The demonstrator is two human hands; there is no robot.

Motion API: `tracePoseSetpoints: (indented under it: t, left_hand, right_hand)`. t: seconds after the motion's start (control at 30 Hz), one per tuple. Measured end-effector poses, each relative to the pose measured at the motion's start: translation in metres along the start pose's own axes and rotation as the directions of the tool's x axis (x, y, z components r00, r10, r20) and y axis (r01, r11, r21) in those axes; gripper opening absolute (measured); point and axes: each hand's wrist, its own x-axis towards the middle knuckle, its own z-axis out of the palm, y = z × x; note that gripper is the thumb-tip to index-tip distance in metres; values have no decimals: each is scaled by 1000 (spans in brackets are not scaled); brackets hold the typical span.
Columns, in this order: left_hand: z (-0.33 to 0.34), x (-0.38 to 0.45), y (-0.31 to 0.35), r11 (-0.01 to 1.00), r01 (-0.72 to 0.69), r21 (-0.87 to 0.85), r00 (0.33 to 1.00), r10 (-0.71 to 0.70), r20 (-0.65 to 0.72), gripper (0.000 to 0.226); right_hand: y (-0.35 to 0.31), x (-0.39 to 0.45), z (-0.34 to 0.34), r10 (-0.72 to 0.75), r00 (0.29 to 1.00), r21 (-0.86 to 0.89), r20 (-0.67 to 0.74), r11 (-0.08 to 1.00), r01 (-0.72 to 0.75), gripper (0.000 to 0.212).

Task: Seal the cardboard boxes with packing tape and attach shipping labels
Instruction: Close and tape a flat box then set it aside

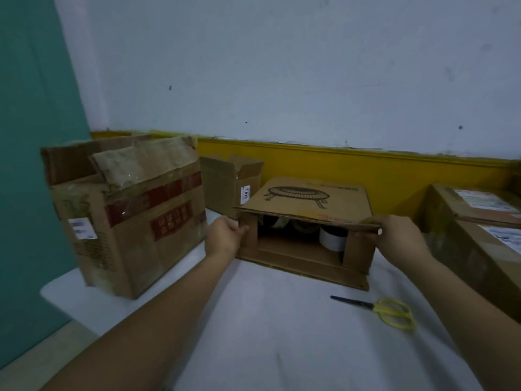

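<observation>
Open box interior dark: white roll partly behind side flap, two darker rolls indistinct under top flap. Right-hand boxes cut by frame edge; their labels unreadable. Big left box's label blurred.

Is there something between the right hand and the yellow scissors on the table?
Nothing visible. The scissors lie on the bare white table, below the right hand, which holds the top flap of the open box. The path down is free.
</observation>
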Motion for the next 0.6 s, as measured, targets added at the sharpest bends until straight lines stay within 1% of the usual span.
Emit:
tracePoseSetpoints:
  t: [0.03, 0.07, 0.1, 0.13, 0.17, 0.2, 0.23, 0.27, 0.3, 0.33, 0.37, 0.4, 0.43, 0.5, 0.6]
  left_hand:
    - [-4, 8, -1, 1000, 14, 6, 999, -13, -44, 36]
    - [-9, 17, -3, 1000, -19, 6, 997, 20, -75, 52]
    - [-14, 23, -3, 996, -91, 13, 992, 92, -82, 69]
    - [-20, 27, -2, 980, -193, 45, 979, 195, -54, 84]
    - [-25, 29, -3, 943, -314, 112, 949, 313, 32, 94]
    - [-28, 27, -3, 880, -438, 184, 896, 411, 169, 99]
    - [-29, 23, -4, 807, -545, 227, 823, 463, 331, 101]
    - [-27, 19, -6, 746, -626, 228, 741, 477, 473, 105]
    - [-25, 15, -8, 720, -665, 198, 679, 473, 561, 108]
    - [-22, 14, -11, 736, -660, 153, 659, 467, 590, 107]
    - [-20, 14, -12, 767, -633, 108, 668, 470, 577, 100]
    - [-19, 17, -13, 795, -601, 77, 692, 470, 548, 89]
    - [-18, 18, -13, 811, -581, 71, 714, 466, 523, 78]
    - [-12, 18, -10, 809, -582, 82, 737, 482, 475, 66]
    - [2, 14, -4, 788, -599, 138, 773, 525, 356, 60]
  right_hand:
    - [0, -1, 3, 24, 999, 28, -22, 999, -23, 23]
    - [-1, -4, 4, 50, 998, 55, -40, 997, -48, 26]
    - [-1, -7, 5, 69, 996, 63, -55, 996, -66, 29]
    - [0, -11, 6, 60, 996, 37, -69, 998, -57, 34]
    - [1, -16, 9, 13, 997, -13, -73, 1000, -14, 42]
    - [4, -22, 15, -54, 997, -62, -61, 997, 50, 51]
    - [6, -29, 20, -101, 995, -95, -26, 991, 98, 61]
    - [9, -36, 24, -107, 994, -101, 20, 989, 109, 71]
    - [10, -40, 26, -85, 993, -84, 76, 992, 92, 82]
    - [12, -41, 27, -71, 989, -47, 132, 996, 78, 93]
    - [12, -40, 26, -70, 982, -7, 174, 997, 72, 98]
    - [13, -38, 24, -74, 979, 34, 191, 997, 69, 96]
    - [13, -36, 24, -87, 979, 71, 186, 995, 75, 88]
    - [15, -34, 27, -107, 986, 116, 125, 989, 92, 69]
    - [15, -32, 39, -109, 994, 52, -11, 993, 109, 58]
